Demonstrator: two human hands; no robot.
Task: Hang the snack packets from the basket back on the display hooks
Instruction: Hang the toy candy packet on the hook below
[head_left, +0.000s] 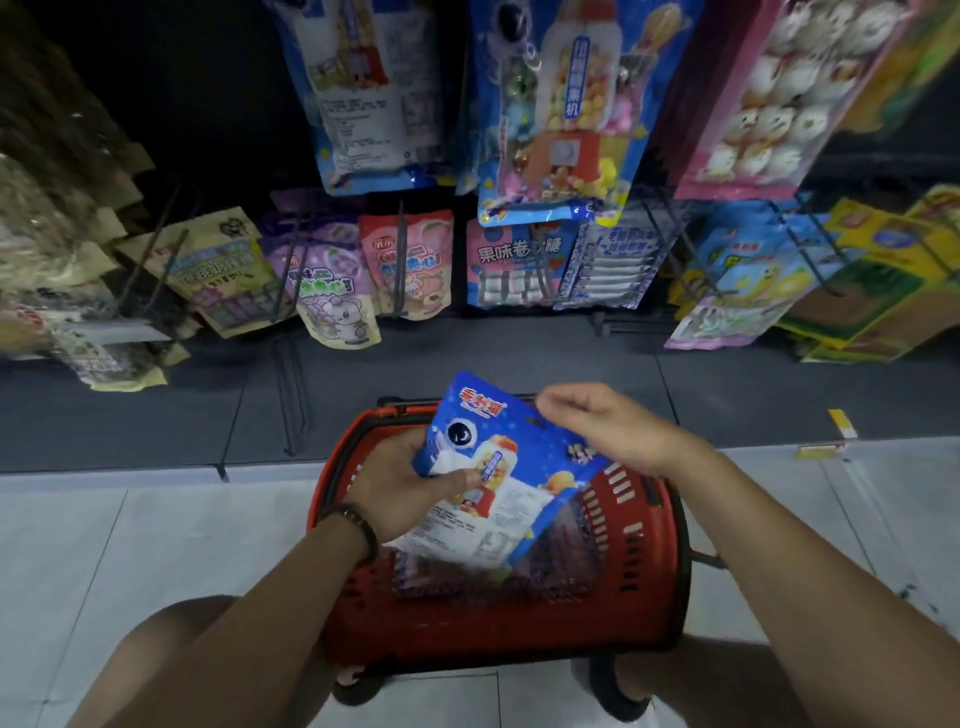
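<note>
Over the basket, the left hand grips a blue packet, thumb on its front. The right hand lies across the packet's top edge, fingers fairly straight; whether it pinches is unclear. Stocked hooks stand beyond.

Free passage: dark ledge between basket and lower packets.
Obstacles: upper packets overhanging lower row; protruding wire hooks.

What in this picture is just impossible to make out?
Head view:
- What lies in the red basket: hidden by the blue packet, and blurred.
- Left hand fingers: behind that packet.
- Whether the right hand pinches the packet: motion blur.
- Top-row hooks: cut off by the upper edge.
- Far-left packets: blurred print.
</note>
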